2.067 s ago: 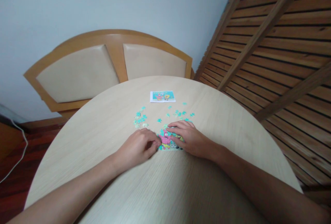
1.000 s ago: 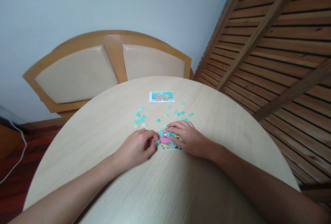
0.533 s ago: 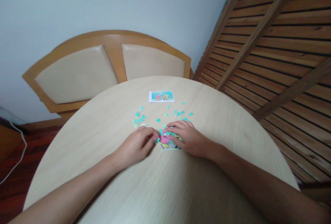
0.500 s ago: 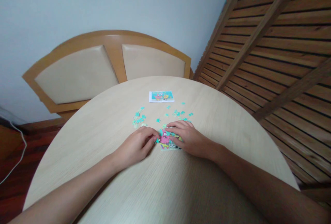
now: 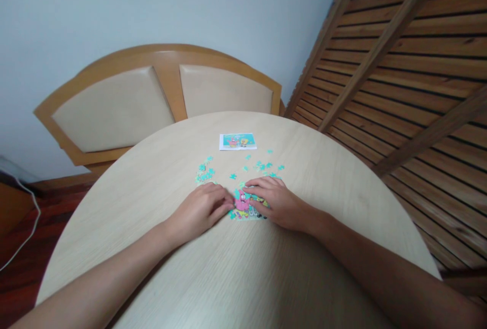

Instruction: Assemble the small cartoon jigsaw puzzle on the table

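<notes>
A partly joined jigsaw puzzle [image 5: 242, 200] with a pink starfish character lies flat near the middle of the table. At its left edge, my left hand [image 5: 207, 208] has thumb and index finger pinched together. A small teal puzzle piece [image 5: 233, 215] shows just below those fingertips, at the puzzle's lower left corner; the exact contact is partly hidden. My right hand [image 5: 279, 202] rests over the right part of the puzzle, fingers stretched out and apart, covering much of the yellow character [image 5: 261, 202]. Loose teal pieces [image 5: 262, 166] lie scattered beyond the hands.
A picture card [image 5: 239, 141] showing cartoon characters lies farther back on the round wooden table [image 5: 171, 146]. More loose pieces [image 5: 205, 172] cluster beyond my left hand. A padded chair back [image 5: 114, 108] stands behind the table, and a slatted wooden screen [image 5: 399, 65] is on the right.
The teal piece by my left fingertips has shifted slightly towards me, to the puzzle's lower left corner. My left hand has moved a little; my right hand stays nearly in place.
</notes>
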Action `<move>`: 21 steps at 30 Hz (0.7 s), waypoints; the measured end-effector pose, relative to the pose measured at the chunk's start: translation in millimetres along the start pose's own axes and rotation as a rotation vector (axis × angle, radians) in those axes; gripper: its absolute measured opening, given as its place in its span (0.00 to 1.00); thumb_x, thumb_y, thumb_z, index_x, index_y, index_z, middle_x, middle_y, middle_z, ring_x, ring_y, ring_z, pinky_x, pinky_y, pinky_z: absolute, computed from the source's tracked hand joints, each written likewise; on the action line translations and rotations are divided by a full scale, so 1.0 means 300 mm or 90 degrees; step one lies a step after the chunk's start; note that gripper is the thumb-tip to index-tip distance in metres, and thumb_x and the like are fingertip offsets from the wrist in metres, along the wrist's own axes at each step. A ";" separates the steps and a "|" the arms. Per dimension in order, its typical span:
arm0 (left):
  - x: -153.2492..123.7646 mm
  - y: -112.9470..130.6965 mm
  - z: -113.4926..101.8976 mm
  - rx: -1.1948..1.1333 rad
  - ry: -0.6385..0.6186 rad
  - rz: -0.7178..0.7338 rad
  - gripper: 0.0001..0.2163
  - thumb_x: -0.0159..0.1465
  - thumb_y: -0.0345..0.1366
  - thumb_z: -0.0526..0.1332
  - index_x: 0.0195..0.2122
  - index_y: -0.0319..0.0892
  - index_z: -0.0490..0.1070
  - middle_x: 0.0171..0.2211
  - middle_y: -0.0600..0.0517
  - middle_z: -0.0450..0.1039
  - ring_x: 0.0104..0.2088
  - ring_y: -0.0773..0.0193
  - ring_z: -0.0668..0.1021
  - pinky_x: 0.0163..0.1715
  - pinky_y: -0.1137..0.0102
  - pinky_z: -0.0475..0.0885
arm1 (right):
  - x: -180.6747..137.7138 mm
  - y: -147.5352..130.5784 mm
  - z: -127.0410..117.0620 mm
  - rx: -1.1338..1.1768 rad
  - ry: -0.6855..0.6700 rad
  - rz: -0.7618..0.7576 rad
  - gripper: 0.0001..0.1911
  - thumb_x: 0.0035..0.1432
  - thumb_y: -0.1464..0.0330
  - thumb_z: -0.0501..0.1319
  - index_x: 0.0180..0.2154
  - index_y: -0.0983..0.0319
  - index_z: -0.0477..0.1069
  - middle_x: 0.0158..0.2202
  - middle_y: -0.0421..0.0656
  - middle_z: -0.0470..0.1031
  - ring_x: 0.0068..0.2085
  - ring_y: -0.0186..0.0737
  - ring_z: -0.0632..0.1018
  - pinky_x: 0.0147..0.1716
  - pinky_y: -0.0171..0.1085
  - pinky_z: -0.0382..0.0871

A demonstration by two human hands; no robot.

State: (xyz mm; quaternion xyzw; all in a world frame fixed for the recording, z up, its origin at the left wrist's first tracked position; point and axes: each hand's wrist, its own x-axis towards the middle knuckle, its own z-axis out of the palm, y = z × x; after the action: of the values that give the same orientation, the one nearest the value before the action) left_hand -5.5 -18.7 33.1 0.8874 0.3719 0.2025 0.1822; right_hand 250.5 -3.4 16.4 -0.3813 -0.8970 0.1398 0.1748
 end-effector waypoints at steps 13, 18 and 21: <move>-0.020 0.005 0.009 -0.029 -0.042 -0.071 0.02 0.66 0.34 0.65 0.38 0.44 0.74 0.39 0.50 0.77 0.43 0.57 0.77 0.45 0.63 0.70 | 0.001 -0.011 -0.012 -0.002 -0.015 0.006 0.18 0.71 0.62 0.57 0.58 0.54 0.73 0.59 0.47 0.74 0.60 0.49 0.71 0.60 0.53 0.59; -0.027 0.001 0.012 0.003 -0.022 -0.098 0.07 0.65 0.36 0.67 0.42 0.44 0.73 0.42 0.48 0.75 0.45 0.53 0.76 0.47 0.60 0.70 | 0.001 -0.010 -0.015 -0.003 -0.019 0.010 0.18 0.71 0.62 0.56 0.58 0.55 0.73 0.59 0.47 0.73 0.60 0.49 0.71 0.60 0.53 0.59; -0.025 0.000 0.016 -0.002 -0.030 -0.098 0.06 0.65 0.35 0.66 0.42 0.44 0.73 0.42 0.48 0.75 0.45 0.53 0.76 0.46 0.60 0.70 | 0.001 -0.009 -0.014 -0.008 -0.018 0.006 0.18 0.71 0.63 0.56 0.58 0.56 0.73 0.59 0.48 0.74 0.60 0.49 0.71 0.59 0.53 0.59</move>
State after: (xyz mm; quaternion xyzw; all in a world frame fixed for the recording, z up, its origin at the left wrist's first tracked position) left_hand -7.9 -25.0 27.2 0.8604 0.4341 0.1680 0.2074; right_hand 250.3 -4.6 21.3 -0.3848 -0.8982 0.1407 0.1590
